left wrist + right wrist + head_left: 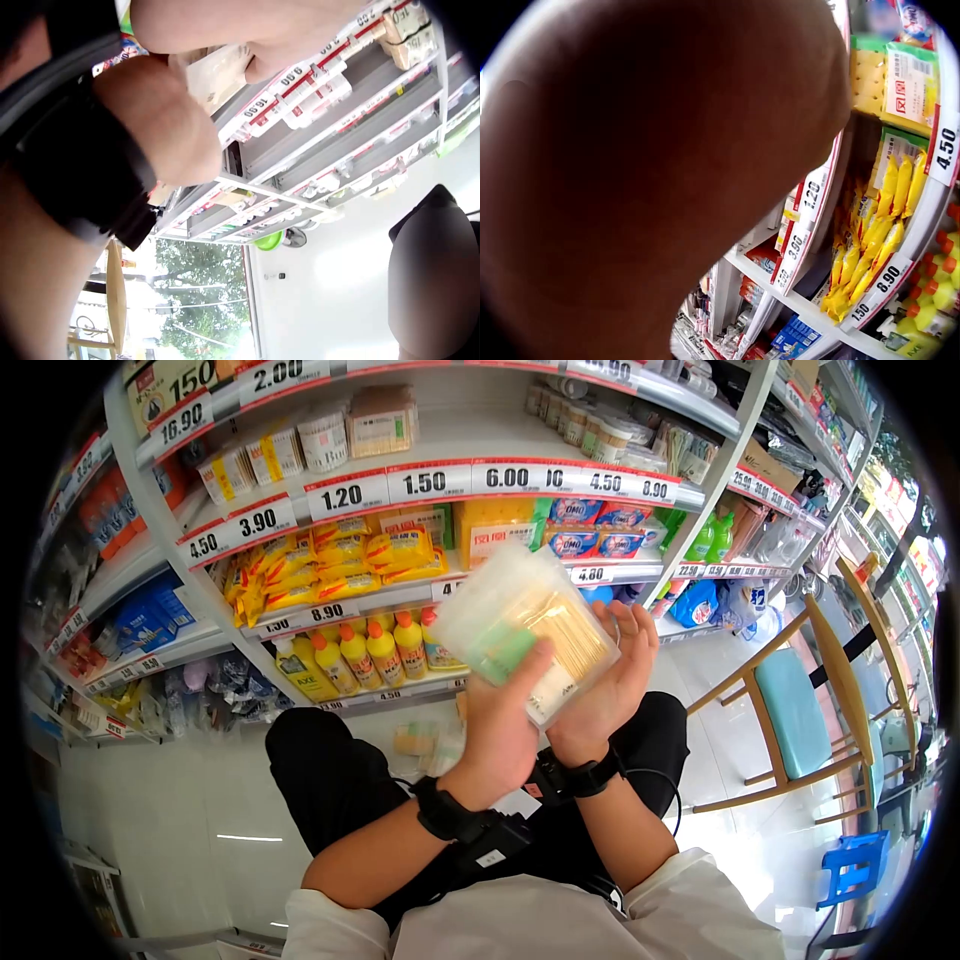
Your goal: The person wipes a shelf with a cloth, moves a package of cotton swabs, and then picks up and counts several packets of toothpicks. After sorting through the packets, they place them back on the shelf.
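Observation:
In the head view a clear plastic packet (575, 635) of thin tan sticks with white ends, like cotton swabs, is held up over the knees. Behind it a paler sheet of clear plastic (495, 585) overlaps it, and a green label shows at its left. My left hand (500, 730) grips the lower left side, thumb across the front and other fingers hidden behind. At the right edge my right hand (605, 680) supports the packet on its palm, fingers loosely extended upward. A pale part of the packet (217, 79) shows between both hands in the left wrist view.
More clear packets with green labels (415, 740) lie low beyond the left forearm. Facing me is a shelf with yellow packs (330, 560), yellow bottles (380, 650) and boxed swabs (380, 425). To the right stand a wooden chair (790, 700) and a blue stool (855, 865).

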{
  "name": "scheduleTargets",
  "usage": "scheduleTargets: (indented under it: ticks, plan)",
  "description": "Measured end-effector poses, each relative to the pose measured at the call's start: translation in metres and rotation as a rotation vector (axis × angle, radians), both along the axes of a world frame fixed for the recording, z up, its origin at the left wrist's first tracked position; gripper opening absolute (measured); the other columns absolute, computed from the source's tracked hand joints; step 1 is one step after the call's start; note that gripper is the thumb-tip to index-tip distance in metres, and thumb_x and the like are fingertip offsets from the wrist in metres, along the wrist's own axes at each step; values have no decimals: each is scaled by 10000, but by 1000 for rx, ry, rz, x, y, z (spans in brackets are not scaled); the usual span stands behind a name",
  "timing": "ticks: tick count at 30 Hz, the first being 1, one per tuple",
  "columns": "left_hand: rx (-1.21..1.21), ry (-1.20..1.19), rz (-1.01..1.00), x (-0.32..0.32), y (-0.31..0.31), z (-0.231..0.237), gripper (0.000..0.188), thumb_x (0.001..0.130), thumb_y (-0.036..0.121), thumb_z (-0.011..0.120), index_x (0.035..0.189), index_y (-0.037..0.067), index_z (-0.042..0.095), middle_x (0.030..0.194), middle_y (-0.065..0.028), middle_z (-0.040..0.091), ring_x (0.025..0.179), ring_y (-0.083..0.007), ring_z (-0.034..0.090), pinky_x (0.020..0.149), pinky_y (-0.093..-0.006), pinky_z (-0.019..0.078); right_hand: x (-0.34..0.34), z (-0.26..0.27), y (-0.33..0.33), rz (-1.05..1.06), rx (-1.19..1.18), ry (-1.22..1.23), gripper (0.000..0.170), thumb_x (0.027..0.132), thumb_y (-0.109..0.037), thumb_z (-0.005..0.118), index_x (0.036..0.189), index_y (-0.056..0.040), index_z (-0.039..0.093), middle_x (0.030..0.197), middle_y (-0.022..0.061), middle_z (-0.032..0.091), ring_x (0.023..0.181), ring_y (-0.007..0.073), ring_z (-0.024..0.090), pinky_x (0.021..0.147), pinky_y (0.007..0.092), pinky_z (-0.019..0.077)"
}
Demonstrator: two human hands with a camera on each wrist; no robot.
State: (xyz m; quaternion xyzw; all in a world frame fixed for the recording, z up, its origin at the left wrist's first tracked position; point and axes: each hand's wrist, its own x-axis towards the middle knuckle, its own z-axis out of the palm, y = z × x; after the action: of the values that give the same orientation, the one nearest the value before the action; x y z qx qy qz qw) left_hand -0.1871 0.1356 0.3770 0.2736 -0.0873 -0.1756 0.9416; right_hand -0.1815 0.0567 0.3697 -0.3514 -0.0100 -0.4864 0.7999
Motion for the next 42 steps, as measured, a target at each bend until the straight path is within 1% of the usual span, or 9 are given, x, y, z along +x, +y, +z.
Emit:
scheduleTargets:
  ticks: [4, 7, 12, 18, 20, 28, 32, 37, 42]
  plan:
    - [85, -175, 91, -17, -10, 15, 533, 876, 83, 667, 1331, -9, 406, 1265, -87, 526, 1141, -161, 537, 976, -303, 435, -10, 17, -3, -201, -302, 179, 289, 987, -177, 393, 1211, -3, 445, 1114, 115, 521, 1056, 197, 502, 968, 346, 389]
    - [181, -285, 155, -19, -4, 26, 546, 870, 97, 677, 1331, 3, 401, 1256, -91, 531, 1114, -166, 559, 891, -313, 509, -15, 26, -17, -23, -280, 152, 332, 956, -137, 475, 1258, -8, 429, 1137, 100, 494, 1077, 190, 474, 983, 336, 368]
    - [431, -321, 4, -1, 24, 55, 480, 864, 130, 682, 1272, 21, 455, 1138, -93, 598, 976, -174, 632, 560, -299, 588, -26, 57, -54, 74, -931, 262, 612, 859, -161, 670, 1361, -19, 350, 1262, 167, 462, 1183, 227, 459, 990, 371, 397]
    - [644, -509, 9, 27, 32, 88, 462, 853, 190, 697, 1227, 13, 491, 1099, -91, 622, 929, -164, 642, 553, -272, 572, -3, 107, -68, 608, -834, 395, 693, 809, -164, 734, 1342, 52, 346, 1224, 175, 553, 1077, 217, 578, 884, 346, 502]
    - [672, -552, -84, 41, 33, 93, 468, 854, 191, 695, 1235, 19, 486, 1106, -88, 620, 928, -159, 642, 525, -264, 556, 3, 127, -70, 763, -759, 449, 539, 828, -126, 703, 1271, 40, 445, 1178, 147, 596, 1034, 193, 615, 868, 324, 521]
    - [476, -503, 38, 107, 15, 100, 515, 823, 235, 736, 1222, 66, 458, 1075, -49, 611, 923, -128, 625, 600, -214, 516, 70, 169, -76, 913, -842, 560, 398, 871, -151, 670, 1196, 15, 513, 1141, 113, 611, 1001, 190, 630, 846, 347, 539]
    - [194, -545, 73, 140, 9, 109, 415, 895, 136, 646, 1234, 27, 433, 1099, -72, 596, 902, -149, 621, 778, -328, 559, 123, 185, -80, 1011, -786, 644, 378, 948, -253, 559, 1224, -1, 512, 1151, 107, 612, 1004, 178, 629, 877, 332, 524]
    - [92, -497, 299, 151, 5, 105, 707, 902, 54, 591, 1463, 8, 163, 1365, -189, 371, 1199, -252, 486, 919, -379, 518, 187, 191, -81, 1074, -489, 680, 331, 981, -215, 491, 1245, -15, 487, 1170, 123, 601, 1000, 212, 629, 835, 356, 543]
    - [101, -618, 384, 156, -6, 71, 604, 901, 61, 582, 1418, -12, 280, 1413, -175, 329, 1226, -245, 468, 975, -357, 453, 241, 186, -78, 941, -478, 736, 281, 982, -188, 490, 1203, -15, 494, 1168, 143, 585, 1027, 242, 602, 846, 395, 531]
